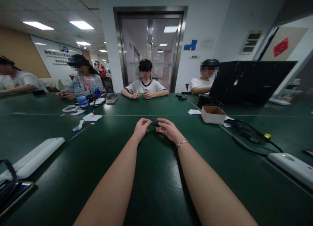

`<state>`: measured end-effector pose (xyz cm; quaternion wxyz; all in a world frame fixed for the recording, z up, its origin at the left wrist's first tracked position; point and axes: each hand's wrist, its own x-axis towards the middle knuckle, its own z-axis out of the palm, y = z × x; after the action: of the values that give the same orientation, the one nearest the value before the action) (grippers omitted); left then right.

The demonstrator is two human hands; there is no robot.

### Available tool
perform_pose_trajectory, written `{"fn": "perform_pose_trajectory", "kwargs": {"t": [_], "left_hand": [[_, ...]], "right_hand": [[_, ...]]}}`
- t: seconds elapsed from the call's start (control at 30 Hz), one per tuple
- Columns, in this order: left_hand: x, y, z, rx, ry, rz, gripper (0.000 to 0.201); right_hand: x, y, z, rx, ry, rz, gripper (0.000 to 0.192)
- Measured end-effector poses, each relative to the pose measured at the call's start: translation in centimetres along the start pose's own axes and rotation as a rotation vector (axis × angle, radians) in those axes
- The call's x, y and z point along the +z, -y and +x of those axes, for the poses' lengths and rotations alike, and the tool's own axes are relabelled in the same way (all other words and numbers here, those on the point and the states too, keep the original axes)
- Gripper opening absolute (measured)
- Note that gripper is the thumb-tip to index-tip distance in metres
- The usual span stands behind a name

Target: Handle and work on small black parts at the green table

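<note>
Fingers of the right hand point(168, 129) pinch a small black part point(156, 124), closed on its right end. The left hand point(141, 127) is curled almost shut, its fingertips meeting the part's left end. Both hands hover just above the green table point(151, 187), out in front at arm's length. A cardboard box point(212, 114) sits to the right, cables point(246, 131) beyond it, a white bar point(36, 156) far left.
</note>
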<state>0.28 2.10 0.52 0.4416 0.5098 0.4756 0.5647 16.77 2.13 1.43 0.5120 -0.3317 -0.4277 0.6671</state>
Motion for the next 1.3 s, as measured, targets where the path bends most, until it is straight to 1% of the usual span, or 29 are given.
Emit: {"fn": "perform_pose_trajectory", "kwargs": {"t": [0.07, 0.2, 0.63, 0.83, 0.97, 1.1, 1.3], "left_hand": [[0.0, 0.1, 0.0, -0.001, 0.005, -0.044, 0.021], [0.1, -0.2, -0.2, -0.026, 0.031, -0.071, 0.024], [0.1, -0.5, -0.5, -0.03, 0.092, -0.03, 0.018], [0.2, -0.5, -0.5, -0.048, 0.078, -0.031, 0.021], [0.2, -0.2, -0.3, -0.063, 0.075, 0.0, 0.018], [-0.2, 0.3, 0.0, -0.038, 0.106, 0.06, 0.015], [-0.2, 0.6, 0.1, -0.029, 0.1, 0.143, 0.022]], "right_hand": [[0.0, -0.2, 0.0, -0.015, -0.012, 0.002, 0.022], [-0.2, -0.3, -0.1, -0.029, -0.035, 0.015, 0.015], [-0.3, -0.2, -0.1, -0.034, -0.045, 0.033, 0.014], [-0.3, -0.3, 0.0, -0.035, -0.043, 0.035, 0.014], [-0.3, -0.3, -0.1, -0.042, -0.044, 0.03, 0.013], [-0.3, -0.3, -0.2, -0.039, -0.036, 0.008, 0.014], [-0.3, -0.3, -0.3, -0.04, -0.03, -0.016, 0.015]]}}
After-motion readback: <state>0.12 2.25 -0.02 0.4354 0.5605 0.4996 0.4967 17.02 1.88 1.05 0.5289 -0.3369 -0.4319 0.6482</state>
